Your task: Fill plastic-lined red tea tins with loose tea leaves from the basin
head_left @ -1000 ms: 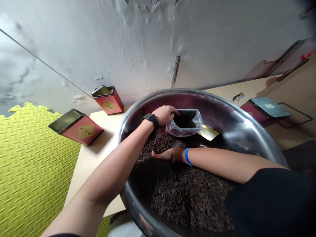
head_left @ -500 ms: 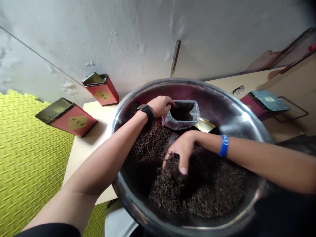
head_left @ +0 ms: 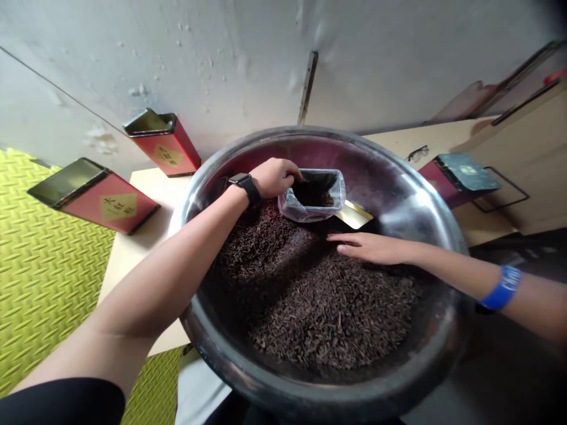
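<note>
While the left hand holds the liner, tins flank the basin

The left hand is bare, and at its wrist sits a watch with a dark, squarish face, rounded corners and a plain black strap. Well up the arm from the watch, above the elbow, a smooth black sleeve ends in an even edge. Across from the watch, the right hand is bare too, and its forearm wears a flat, bright blue wristband with white lettering, too blurred to read.
</note>
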{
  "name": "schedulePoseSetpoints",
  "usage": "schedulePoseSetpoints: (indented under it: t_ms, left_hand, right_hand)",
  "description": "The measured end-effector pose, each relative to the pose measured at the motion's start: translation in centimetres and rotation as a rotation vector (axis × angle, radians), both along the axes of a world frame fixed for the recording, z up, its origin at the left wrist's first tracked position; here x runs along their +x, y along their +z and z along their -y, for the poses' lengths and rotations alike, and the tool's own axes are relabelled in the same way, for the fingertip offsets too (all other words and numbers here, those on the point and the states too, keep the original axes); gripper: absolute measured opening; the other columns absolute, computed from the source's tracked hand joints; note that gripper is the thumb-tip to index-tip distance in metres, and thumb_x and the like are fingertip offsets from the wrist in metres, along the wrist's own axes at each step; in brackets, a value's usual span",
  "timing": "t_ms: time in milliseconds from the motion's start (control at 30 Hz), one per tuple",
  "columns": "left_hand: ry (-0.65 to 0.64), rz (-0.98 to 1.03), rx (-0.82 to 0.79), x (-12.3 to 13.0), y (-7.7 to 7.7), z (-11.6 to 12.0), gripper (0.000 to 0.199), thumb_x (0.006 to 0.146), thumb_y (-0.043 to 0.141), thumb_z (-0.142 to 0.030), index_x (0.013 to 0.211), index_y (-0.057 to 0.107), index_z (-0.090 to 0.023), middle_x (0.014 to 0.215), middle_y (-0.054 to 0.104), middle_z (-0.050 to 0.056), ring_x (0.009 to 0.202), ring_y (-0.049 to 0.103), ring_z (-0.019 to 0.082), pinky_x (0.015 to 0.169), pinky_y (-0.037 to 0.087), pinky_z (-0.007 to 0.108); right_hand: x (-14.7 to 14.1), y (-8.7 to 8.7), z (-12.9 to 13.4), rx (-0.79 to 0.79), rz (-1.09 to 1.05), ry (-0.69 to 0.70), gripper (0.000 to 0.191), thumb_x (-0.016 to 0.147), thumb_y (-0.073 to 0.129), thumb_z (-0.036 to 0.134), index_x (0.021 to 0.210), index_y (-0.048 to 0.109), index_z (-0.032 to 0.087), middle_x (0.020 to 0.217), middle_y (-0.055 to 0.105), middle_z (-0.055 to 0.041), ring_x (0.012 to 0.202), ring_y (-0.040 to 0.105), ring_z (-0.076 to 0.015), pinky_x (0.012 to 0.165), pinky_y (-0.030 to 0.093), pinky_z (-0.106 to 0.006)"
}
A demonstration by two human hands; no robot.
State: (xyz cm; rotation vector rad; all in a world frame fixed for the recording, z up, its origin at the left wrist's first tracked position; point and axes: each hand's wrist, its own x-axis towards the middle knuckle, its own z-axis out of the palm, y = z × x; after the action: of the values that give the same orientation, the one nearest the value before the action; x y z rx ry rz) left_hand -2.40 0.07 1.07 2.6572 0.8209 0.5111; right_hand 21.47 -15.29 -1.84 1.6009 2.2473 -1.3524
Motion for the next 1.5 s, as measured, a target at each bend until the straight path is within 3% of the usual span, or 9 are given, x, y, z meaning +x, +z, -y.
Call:
schedulePoseSetpoints:
  t_ms: [233, 467, 600, 800, 900, 1033, 1200, 1300, 1500]
  left_hand:
    - [0.014, 0.008, -0.012, 0.0, -0.1, 0.1, 0.034, 0.073, 0.042, -0.011, 0.093, 0.068, -0.018, 0.095, 0.066, 0.002, 0.087, 0.058, 0.014, 0.085, 0.042, 0.025]
    - [0.029, 0.017, -0.027, -0.1, -0.3, -0.1, 0.033, 0.073, 0.042, -0.01, 0.092, 0.068, -0.018, 0.096, 0.066, 0.002, 0.088, 0.058, 0.014, 0.085, 0.042, 0.026]
    - [0.016, 0.019, -0.025, -0.1, -0.2, -0.1, 0.033, 0.073, 0.042, -0.01, 0.092, 0.068, -0.018, 0.095, 0.065, 0.002, 0.087, 0.058, 0.014, 0.084, 0.042, 0.026]
    - [0.014, 0.021, -0.021, -0.1, -0.1, 0.1, 0.031, 0.073, 0.043, -0.011, 0.089, 0.068, -0.018, 0.095, 0.065, 0.002, 0.087, 0.058, 0.014, 0.085, 0.042, 0.027]
    - [0.007, 0.033, -0.008, -0.2, -0.3, 0.0, 0.03, 0.073, 0.043, -0.011, 0.088, 0.068, -0.019, 0.094, 0.065, 0.001, 0.087, 0.058, 0.014, 0.085, 0.042, 0.027]
    - [-0.005, 0.059, 0.021, -0.3, -0.3, 0.0, 0.031, 0.073, 0.043, -0.011, 0.089, 0.068, -0.019, 0.095, 0.066, 0.001, 0.088, 0.058, 0.013, 0.086, 0.043, 0.026]
    - [0.008, 0.038, 0.004, -0.3, 0.0, 0.2, 0.03, 0.075, 0.043, -0.014, 0.093, 0.066, -0.019, 0.097, 0.066, 0.001, 0.088, 0.058, 0.014, 0.084, 0.044, 0.025]
    - [0.013, 0.031, 0.011, -0.3, -0.1, 0.0, 0.03, 0.077, 0.043, -0.016, 0.097, 0.065, -0.019, 0.098, 0.065, 0.002, 0.09, 0.058, 0.014, 0.083, 0.044, 0.026]
    - [0.029, 0.06, 0.062, -0.3, -0.7, -0.4, 0.031, 0.075, 0.042, -0.015, 0.096, 0.065, -0.018, 0.097, 0.065, 0.003, 0.087, 0.059, 0.014, 0.082, 0.044, 0.024]
  right_hand:
    - [-4.9, -5.7, -2.1, 0.161, -0.104, -0.135, 0.063, 0.085, 0.03, 0.058, 0.126, 0.047, 0.014, 0.131, 0.047, -0.0092, 0.12, 0.041, -0.0232, 0.104, 0.026, -0.037]
    - [-12.4, -7.0, -2.0, -0.058, -0.25, -0.118, 0.049, 0.081, 0.037, 0.06, 0.101, 0.064, 0.024, 0.107, 0.064, -0.0005, 0.1, 0.056, -0.0213, 0.091, 0.04, -0.035]
    - [-13.9, -5.9, -0.1, -0.072, -0.335, 0.01, 0.044, 0.078, 0.046, 0.054, 0.103, 0.063, 0.021, 0.108, 0.063, -0.003, 0.099, 0.057, -0.0199, 0.088, 0.041, -0.031]
    - [-12.6, -2.1, 2.9, 0.411, -0.166, 0.44, 0.034, 0.08, 0.047, 0.044, 0.095, 0.064, 0.018, 0.086, 0.064, -0.0073, 0.08, 0.058, -0.0201, 0.073, 0.044, -0.031]
    - [-11.7, 0.0, 2.8, 0.566, -0.056, 0.54, 0.032, 0.083, 0.043, 0.042, 0.086, 0.065, 0.019, 0.078, 0.062, -0.0061, 0.074, 0.056, -0.0193, 0.066, 0.042, -0.03]
    - [-10.6, 3.2, 0.3, 0.696, 0.023, 0.468, 0.036, 0.086, 0.037, 0.042, 0.086, 0.064, 0.019, 0.078, 0.06, -0.0061, 0.073, 0.055, -0.0189, 0.066, 0.04, -0.031]
    - [-8.7, 5.9, -5.0, 0.87, 0.046, 0.095, 0.036, 0.087, 0.035, 0.042, 0.099, 0.062, 0.021, 0.096, 0.06, -0.0042, 0.09, 0.054, -0.0201, 0.08, 0.038, -0.032]
    - [-7.8, 4.9, -8.0, 0.928, 0.152, -0.02, 0.036, 0.086, 0.038, 0.041, 0.102, 0.061, 0.019, 0.098, 0.061, -0.0066, 0.092, 0.054, -0.022, 0.08, 0.038, -0.033]
    - [-7.1, 2.0, -10.1, 0.872, 0.196, 0.053, 0.033, 0.086, 0.039, 0.035, 0.103, 0.062, 0.018, 0.101, 0.063, -0.009, 0.093, 0.056, -0.0227, 0.08, 0.039, -0.033]
